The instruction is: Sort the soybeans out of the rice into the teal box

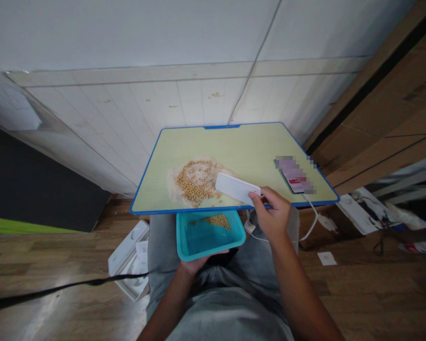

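Soybeans and rice on a folding-style table, with tub and white panel in hand

Soybeans (196,188) and rice (173,183), one heap: lay mixed on the left half of a pale yellow, blue-edged tabletop (252,142), beans chiefly in the middle, rice spread around them.

Panel (236,188), white, flat, rectangular, round-cornered: was pinched at its right end between the thumb and fingers of the right hand (274,214); its other end stood at the heap's right side, contact unclear.

Tub (184,237), turquoise, rectangular: sat at the tabletop's near edge, above the lap, more soybeans gathered along its far side. The left hand (194,263) supported it from below; the curl of its fingers could not be told. The hands were apart.

Smartphone (294,176), screen partly pixelated: lay at the tabletop's right, white cable (314,220) attached.

Box (129,260), white, open: rested on the floor, left.
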The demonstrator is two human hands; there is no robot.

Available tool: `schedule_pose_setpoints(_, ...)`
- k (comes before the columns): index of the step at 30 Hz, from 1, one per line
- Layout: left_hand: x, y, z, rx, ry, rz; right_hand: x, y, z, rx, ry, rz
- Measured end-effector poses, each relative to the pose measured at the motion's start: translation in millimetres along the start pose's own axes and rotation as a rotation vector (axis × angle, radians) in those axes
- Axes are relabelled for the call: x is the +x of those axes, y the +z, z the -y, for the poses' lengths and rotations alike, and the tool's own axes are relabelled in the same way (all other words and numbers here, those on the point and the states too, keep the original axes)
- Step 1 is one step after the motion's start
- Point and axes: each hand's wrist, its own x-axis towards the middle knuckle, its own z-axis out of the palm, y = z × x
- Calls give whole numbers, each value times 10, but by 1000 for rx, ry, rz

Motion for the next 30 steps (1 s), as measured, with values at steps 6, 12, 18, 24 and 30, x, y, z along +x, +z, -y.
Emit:
schedule_pose_setpoints(6,-5,1,9,3,9,-3,-14,1,-16,-1,-4,50)
schedule_pose_setpoints(12,-11,19,6,6,8,7,-33,-17,-15,43,1,59)
schedule_pose_setpoints(18,-15,48,9,30,15,4,-51,-48,-43,53,29,71)
schedule_pose_setpoints(24,16,17,13,40,21,29,-60,-41,-55,81,25,73)
schedule_pose_setpoints(30,38,-17,9,65,7,25,-54,-27,-67,102,-8,52)
